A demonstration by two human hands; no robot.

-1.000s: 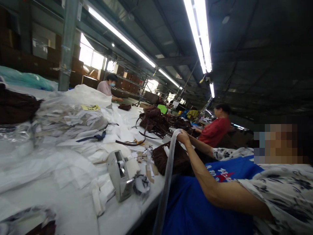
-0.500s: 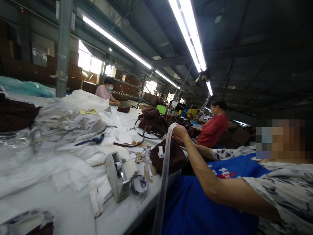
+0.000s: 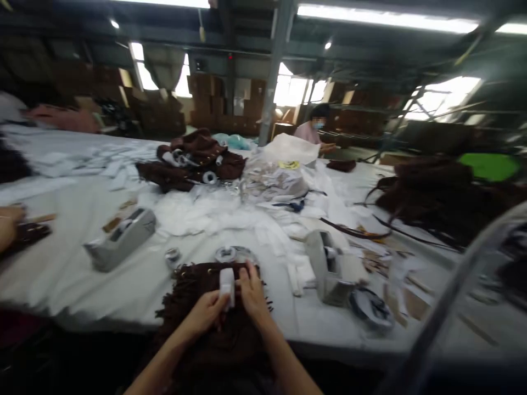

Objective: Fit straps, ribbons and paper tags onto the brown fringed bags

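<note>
A dark brown fringed bag [image 3: 197, 296] lies at the near edge of the white table [image 3: 74, 269], hanging over toward me. Both my hands rest on it. My left hand [image 3: 206, 311] is closed on a small white wrapped piece [image 3: 226, 284] on top of the bag. My right hand [image 3: 249, 291] touches the same white piece from the right, fingers curled against it. The picture is smeared by motion, so finer detail of the fingers is unclear.
Two grey tape dispensers [image 3: 121, 237] [image 3: 329, 266] stand on the table, with tape rolls [image 3: 225, 254] beside them. White paper scraps [image 3: 230, 216] and more brown bags [image 3: 193, 159] lie beyond. Another person's hand [image 3: 9, 225] is at the left edge; a person [image 3: 315, 130] sits far across.
The view has swung left and down from the co-workers on the right to my own spot. My two hands and the brown fringed bag have come into view.
</note>
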